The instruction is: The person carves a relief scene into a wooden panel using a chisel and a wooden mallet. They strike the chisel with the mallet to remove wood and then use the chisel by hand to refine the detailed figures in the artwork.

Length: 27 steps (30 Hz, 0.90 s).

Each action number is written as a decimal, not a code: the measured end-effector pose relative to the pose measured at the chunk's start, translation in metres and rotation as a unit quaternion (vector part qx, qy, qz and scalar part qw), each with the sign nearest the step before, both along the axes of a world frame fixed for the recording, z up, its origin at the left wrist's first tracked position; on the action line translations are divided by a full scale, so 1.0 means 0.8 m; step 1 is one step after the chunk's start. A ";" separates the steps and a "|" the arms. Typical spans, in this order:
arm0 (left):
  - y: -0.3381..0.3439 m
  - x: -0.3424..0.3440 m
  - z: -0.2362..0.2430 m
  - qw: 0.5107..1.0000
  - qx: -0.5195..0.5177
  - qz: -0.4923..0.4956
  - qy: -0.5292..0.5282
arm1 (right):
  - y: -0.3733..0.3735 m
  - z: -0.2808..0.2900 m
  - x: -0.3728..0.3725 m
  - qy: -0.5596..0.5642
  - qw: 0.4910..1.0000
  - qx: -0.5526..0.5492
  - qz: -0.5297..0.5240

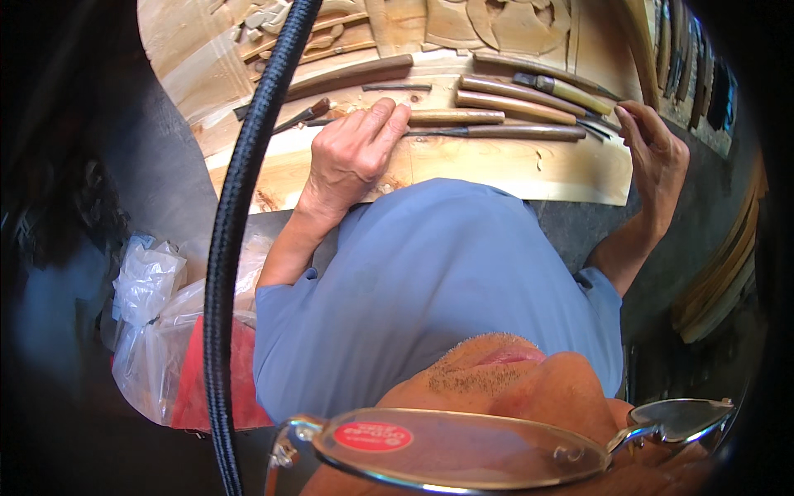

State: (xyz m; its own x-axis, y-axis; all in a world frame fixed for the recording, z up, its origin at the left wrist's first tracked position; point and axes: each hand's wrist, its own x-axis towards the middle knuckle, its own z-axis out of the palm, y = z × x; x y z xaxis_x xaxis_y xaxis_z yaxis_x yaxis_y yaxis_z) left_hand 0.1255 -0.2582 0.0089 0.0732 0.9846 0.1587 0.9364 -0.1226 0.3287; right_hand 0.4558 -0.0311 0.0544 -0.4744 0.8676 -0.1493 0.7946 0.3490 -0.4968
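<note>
My left hand (351, 157) is curled shut on a light wooden-handled chisel (455, 116) lying across a pale plank (529, 178). A darker-handled chisel (521, 132) lies just below it. Several more carving tools (517, 106) lie parallel to the right and above, beside a long dark-handled tool (356, 74) and a short dark rod (395, 87). My right hand (653, 153) is at the plank's right end by the tool tips, its fingers bent together; what they hold, if anything, is too small to make out.
A carved wooden panel (438, 25) spans the back. A row of tools (686, 58) lies at upper right, stacked curved strips (711, 281) at lower right. A plastic bag (153, 289) with red material sits at lower left. A black braided cord (231, 248) crosses the view.
</note>
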 end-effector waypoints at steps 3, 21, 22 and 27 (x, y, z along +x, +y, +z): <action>-0.002 -0.007 0.004 1.000 -0.015 0.012 -0.008 | 0.006 -0.006 -0.003 0.041 0.996 0.076 -0.027; 0.004 -0.117 0.045 0.988 -0.037 0.110 0.101 | 0.112 -0.066 -0.089 -0.097 0.926 0.364 0.015; 0.005 -0.120 0.047 0.990 -0.034 0.114 0.081 | 0.113 -0.067 -0.090 -0.083 0.922 0.378 0.018; 0.006 -0.139 0.050 0.987 -0.088 0.112 0.069 | 0.114 -0.086 -0.097 -0.024 0.912 0.408 0.020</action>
State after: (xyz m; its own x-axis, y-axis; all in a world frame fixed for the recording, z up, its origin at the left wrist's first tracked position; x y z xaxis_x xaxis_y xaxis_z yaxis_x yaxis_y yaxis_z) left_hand 0.0143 -0.2535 0.0486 -0.1399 0.9901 -0.0126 0.9712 0.1397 0.1932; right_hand 0.3783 0.0597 -0.0147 -0.5188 0.6805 0.5175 0.7866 0.6170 -0.0228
